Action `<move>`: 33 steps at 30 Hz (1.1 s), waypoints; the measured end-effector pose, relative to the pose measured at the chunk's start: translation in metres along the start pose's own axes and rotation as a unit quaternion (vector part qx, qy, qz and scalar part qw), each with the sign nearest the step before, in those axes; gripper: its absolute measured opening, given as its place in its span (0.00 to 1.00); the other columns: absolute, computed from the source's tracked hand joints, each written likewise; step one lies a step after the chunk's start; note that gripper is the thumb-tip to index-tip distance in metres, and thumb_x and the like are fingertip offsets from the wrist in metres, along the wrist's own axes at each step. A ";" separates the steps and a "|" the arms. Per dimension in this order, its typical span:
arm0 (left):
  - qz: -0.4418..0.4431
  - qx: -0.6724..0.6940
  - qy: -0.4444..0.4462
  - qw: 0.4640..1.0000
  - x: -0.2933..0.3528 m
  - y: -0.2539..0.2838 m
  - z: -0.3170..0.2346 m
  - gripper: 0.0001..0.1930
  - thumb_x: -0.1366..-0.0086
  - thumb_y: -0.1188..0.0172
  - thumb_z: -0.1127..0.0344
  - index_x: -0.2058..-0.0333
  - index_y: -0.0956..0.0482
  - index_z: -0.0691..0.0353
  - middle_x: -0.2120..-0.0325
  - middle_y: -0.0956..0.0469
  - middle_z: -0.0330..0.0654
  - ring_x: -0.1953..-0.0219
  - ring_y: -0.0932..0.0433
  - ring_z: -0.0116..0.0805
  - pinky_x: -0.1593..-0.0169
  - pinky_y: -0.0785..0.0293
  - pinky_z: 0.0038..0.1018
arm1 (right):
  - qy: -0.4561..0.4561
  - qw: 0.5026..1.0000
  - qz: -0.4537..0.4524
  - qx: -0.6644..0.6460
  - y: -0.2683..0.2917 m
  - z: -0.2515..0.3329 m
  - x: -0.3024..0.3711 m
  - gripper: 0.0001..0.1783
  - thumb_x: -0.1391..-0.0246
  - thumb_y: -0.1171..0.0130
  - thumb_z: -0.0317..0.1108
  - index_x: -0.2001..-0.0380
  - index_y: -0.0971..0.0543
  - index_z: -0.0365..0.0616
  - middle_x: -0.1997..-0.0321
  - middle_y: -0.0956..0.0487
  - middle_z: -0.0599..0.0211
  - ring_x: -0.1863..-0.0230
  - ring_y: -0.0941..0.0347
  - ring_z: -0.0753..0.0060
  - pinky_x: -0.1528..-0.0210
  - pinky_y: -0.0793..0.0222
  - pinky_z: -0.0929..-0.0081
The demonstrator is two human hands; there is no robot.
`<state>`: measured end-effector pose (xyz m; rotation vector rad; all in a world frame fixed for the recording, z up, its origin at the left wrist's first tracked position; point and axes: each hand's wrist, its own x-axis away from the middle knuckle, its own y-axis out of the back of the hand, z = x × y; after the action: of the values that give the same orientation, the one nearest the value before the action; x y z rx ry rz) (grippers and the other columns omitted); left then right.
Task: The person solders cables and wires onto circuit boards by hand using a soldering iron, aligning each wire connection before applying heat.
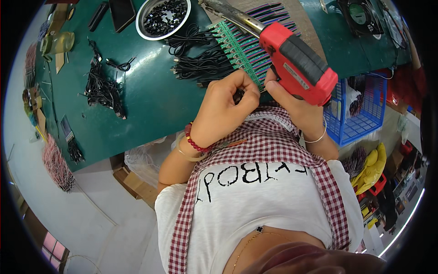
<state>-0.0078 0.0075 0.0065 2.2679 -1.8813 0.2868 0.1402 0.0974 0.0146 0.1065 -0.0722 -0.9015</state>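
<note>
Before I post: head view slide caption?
Left hand and right hand close together beside green circuit boards, black cables and red tool.

- small black object (238,95) in the bare left hand (226,101): mostly hidden by fingers, kind unclear
- bare right hand (295,109): partly covered by the red-and-black gun-shaped tool (294,61)
- flat black rectangular device (121,13): cut off by the top edge

Handheld tool (299,59): red housing, black panels. Circuit boards (232,45): green. Adjacent cables (200,67), left: black. Tabletop (153,102): dark green. Apron (255,150): burgundy-and-white check. Right-side crate (360,130): blue.
</note>
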 end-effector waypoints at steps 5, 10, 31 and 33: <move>-0.007 -0.002 -0.008 1.000 0.001 0.005 0.000 0.02 0.44 0.46 0.74 0.75 0.29 0.66 0.79 0.28 0.32 0.75 0.34 0.16 0.71 0.37 0.16 | -0.035 0.996 -0.057 -0.061 0.005 -0.001 -0.004 0.10 0.56 0.37 0.24 0.67 0.23 0.38 0.71 0.24 0.75 0.69 0.29 0.85 0.67 0.33 0.83; -0.148 -0.197 -0.081 0.966 0.000 0.009 0.005 0.04 0.48 0.42 0.77 0.75 0.29 0.67 0.79 0.28 0.37 0.77 0.31 0.22 0.73 0.36 0.18 | -0.002 0.981 -0.127 -0.147 0.024 -0.011 -0.003 0.20 0.55 0.39 0.22 0.56 0.30 0.33 0.71 0.24 0.65 0.69 0.28 0.74 0.66 0.33 0.79; -0.217 -0.403 -0.182 0.870 -0.019 0.001 0.032 0.04 0.53 0.40 0.75 0.79 0.27 0.61 0.80 0.29 0.37 0.77 0.27 0.32 0.73 0.32 0.26 | -0.079 0.992 -0.012 0.093 0.076 -0.070 0.110 0.08 0.55 0.36 0.33 0.71 0.22 0.43 0.74 0.26 0.66 0.73 0.29 0.70 0.71 0.36 0.77; -0.213 -0.408 -0.179 0.870 -0.019 0.002 0.031 0.04 0.53 0.40 0.75 0.78 0.27 0.61 0.80 0.29 0.37 0.77 0.27 0.32 0.74 0.32 0.26 | -0.082 0.992 -0.016 0.090 0.074 -0.069 0.109 0.09 0.56 0.36 0.34 0.71 0.22 0.43 0.74 0.26 0.66 0.74 0.30 0.70 0.72 0.36 0.77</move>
<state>-0.0119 0.0176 -0.0283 2.0691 -1.1782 -0.8769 0.2728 0.0619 -0.0433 0.2007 -0.3064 -0.9335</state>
